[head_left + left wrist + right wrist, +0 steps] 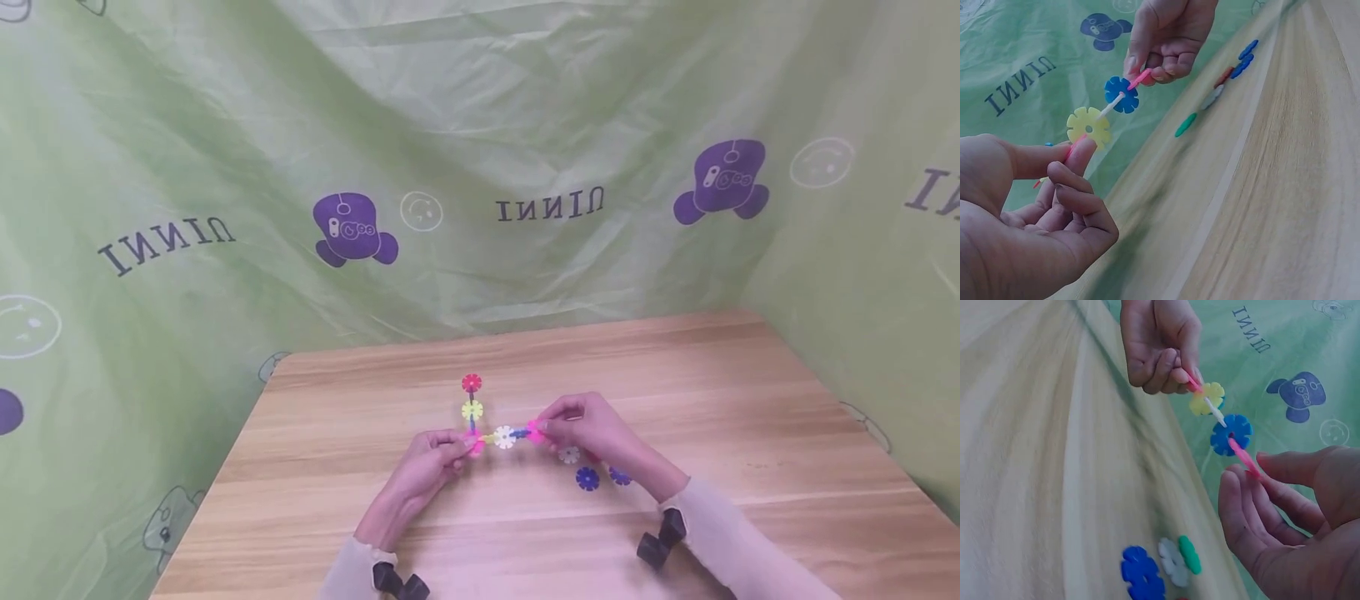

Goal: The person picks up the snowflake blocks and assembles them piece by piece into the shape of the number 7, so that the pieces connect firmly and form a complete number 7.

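Both hands hold a chain of slotted plastic snowflake discs above the table. My left hand (426, 468) pinches a pink disc (476, 444) at the chain's corner between thumb and fingers. From that corner a short branch points away, with a yellow disc (472, 410) and a red disc (471, 383) at its tip. Toward the right run another yellow disc (1088, 127), a white disc (504, 437) and a blue disc (1232, 435). At the right end, thumb and fingers of my right hand (596, 429) pinch another pink disc (1244, 459), partly covered by the fingertips.
Loose discs lie on the wooden table (337, 400) below and beside my right hand: a white one (569, 455), blue ones (587, 478), a green one (1185, 125) and an orange-red one (1224, 76). A green printed cloth (450, 283) hangs behind and at the sides.
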Available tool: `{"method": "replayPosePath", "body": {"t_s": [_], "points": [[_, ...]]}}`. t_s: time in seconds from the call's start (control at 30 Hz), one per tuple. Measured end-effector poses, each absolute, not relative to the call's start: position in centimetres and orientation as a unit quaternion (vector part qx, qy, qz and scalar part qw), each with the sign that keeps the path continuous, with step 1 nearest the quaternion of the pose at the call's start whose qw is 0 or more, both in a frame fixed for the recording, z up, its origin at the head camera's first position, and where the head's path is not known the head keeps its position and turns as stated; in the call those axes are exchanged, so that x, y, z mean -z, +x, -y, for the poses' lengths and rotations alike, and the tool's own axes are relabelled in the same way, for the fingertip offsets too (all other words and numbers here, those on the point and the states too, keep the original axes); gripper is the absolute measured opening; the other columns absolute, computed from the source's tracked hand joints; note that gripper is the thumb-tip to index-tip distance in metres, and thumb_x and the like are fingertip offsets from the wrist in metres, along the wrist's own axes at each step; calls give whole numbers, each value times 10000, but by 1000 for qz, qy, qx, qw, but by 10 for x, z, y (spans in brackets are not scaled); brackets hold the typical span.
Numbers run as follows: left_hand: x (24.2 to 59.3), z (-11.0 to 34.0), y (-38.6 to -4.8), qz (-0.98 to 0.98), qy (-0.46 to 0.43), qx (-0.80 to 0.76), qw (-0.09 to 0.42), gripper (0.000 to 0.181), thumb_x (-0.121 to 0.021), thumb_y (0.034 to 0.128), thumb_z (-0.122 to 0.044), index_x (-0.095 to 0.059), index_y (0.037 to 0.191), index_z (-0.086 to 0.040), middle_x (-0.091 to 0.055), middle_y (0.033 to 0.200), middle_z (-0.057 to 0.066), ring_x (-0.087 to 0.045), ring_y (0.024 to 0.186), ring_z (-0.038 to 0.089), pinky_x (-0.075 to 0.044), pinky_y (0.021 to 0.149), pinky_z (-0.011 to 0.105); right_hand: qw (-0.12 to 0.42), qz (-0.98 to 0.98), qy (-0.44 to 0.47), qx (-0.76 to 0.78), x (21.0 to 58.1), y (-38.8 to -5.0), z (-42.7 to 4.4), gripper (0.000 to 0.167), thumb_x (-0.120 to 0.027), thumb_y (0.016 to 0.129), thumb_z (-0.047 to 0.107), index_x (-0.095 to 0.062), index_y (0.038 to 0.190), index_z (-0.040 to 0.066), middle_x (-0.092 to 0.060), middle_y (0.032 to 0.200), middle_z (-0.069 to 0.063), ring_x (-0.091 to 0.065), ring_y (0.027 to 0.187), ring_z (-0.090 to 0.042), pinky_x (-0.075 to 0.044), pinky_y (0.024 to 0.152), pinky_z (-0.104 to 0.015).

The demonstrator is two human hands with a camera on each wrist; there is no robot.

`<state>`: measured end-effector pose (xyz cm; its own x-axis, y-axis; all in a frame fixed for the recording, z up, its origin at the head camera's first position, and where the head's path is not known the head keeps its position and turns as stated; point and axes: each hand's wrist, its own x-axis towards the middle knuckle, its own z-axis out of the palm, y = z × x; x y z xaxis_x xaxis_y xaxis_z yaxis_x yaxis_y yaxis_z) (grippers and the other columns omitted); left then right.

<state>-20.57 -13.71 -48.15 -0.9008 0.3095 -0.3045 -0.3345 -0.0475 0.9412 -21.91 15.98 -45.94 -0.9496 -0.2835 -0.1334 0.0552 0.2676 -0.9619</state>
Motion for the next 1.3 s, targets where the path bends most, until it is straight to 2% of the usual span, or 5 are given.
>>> {"method": "replayPosePath", "body": {"t_s": [0.17,0.2,0.4,0.73,1.3], "points": [[480,143,-206,-649,-7,-726,228,206,-677,991,-95,-697,1153,32,-721,915,-12,-489,758,87,-446,707,196,109,-831,-84,539,454,-224,-165,168,-761,948,181,-770,1063,59,-794,1017,-118,-777,877,-252,-640,739,-337],[479,144,-206,-648,-9,-727,229,201,-682,988,-95,-699,1147,26,-719,909,-15,-490,756,87,-449,708,196,102,-838,-88,529,455,-225,-166,167,-762,947,174,-768,1060,51,-787,1014,-118,-768,882,-245,-644,795,-347],[479,152,-207,-641,-11,-732,233,73,-674,990,-87,-724,1038,-64,-714,865,-49,-494,732,73,-454,701,194,80,-877,-105,463,463,-234,-170,147,-806,898,139,-762,1016,64,-760,935,-52,-683,843,-158,-589,786,-308],[480,155,-209,-638,-5,-734,232,88,-672,995,-96,-726,1055,-62,-737,889,-36,-509,728,61,-454,694,187,109,-906,-139,384,471,-246,-164,188,-875,827,113,-770,981,86,-740,890,1,-647,844,-134,-569,814,-313],[483,156,-209,-636,-12,-736,232,67,-659,1008,-102,-717,1030,-75,-733,854,-45,-513,713,55,-440,673,183,132,-912,-130,367,466,-252,-161,231,-882,787,59,-725,956,63,-692,879,-37,-614,830,-161,-550,804,-303]]}}
